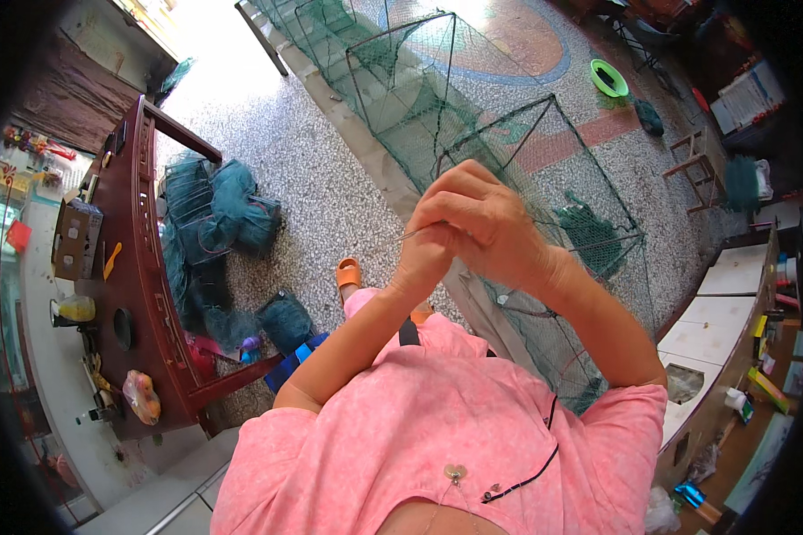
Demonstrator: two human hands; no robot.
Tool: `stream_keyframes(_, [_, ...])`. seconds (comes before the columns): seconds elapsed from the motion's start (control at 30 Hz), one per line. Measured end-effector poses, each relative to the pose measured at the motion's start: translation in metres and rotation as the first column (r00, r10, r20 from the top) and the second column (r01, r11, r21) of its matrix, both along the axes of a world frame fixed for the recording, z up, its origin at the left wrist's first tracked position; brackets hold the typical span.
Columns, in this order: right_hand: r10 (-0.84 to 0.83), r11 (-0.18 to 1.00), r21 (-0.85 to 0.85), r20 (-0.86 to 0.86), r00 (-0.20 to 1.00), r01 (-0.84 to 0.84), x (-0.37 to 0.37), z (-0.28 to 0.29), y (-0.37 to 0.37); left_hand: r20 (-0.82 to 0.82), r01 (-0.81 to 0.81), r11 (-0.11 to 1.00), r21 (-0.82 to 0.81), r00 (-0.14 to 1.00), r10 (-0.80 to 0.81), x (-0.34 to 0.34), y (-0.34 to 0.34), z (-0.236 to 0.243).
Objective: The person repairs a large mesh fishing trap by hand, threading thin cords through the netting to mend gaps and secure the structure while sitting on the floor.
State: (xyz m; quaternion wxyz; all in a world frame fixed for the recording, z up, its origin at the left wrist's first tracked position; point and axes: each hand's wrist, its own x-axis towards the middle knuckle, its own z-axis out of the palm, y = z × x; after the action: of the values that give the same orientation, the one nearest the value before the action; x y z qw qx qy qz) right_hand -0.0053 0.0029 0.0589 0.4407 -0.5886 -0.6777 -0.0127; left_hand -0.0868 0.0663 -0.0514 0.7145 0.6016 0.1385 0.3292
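Observation:
My right hand [489, 221] and my left hand [426, 256] meet in front of my chest, both with fingers closed. The right hand's fingers curl over the left's fingertips and hide most of what is between them. A thin strand or needle-like line [414, 234] shows at the edge of the fingers, too fine to name. Behind and below the hands stretches a long green mesh net trap [495, 134] with dark square frames. It runs from the far side down past my right forearm, and I cannot tell whether the hands touch it.
Folded teal nets [227, 214] lie on the speckled floor beside a dark red wooden table [143, 294]. That table carries a cardboard box [78, 236] and a bag. Far right are a green basin [608, 78] and a wooden stool [694, 169]. A white-topped counter [696, 339] stands at my right.

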Motion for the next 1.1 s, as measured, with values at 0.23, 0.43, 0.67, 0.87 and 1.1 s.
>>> stream_keyframes(0.23, [0.147, 0.985, 0.163, -0.630, 0.762, -0.055, 0.002, 0.053, -0.012, -0.047, 0.091, 0.938, 0.335, 0.996, -0.079, -0.005, 0.003, 0.036])
stream_keyframes(0.43, [-0.118, 0.986, 0.094, -0.174, 0.978, 0.136, 0.030, 0.084, -0.044, -0.018, 0.272, 0.941, -0.203, 0.959, -0.282, -0.008, 0.030, 0.036])
stream_keyframes(0.67, [-0.486, 0.764, -0.558, -0.169, 0.858, 0.323, 0.073, 0.080, -0.095, 0.071, 0.346, 0.821, -0.455, 0.933, -0.354, -0.018, 0.049, 0.032])
stream_keyframes(0.87, [-0.487, 0.872, -0.232, -0.334, 0.807, 0.431, 0.074, 0.059, -0.081, 0.179, 0.361, 0.740, -0.567, 0.932, -0.317, -0.011, 0.053, 0.027])
stream_keyframes(1.1, [-0.214, 0.889, -0.374, 0.171, 0.962, 0.264, 0.062, 0.010, -0.050, 0.207, 0.383, 0.654, -0.652, 0.920, -0.333, -0.012, 0.056, 0.017])
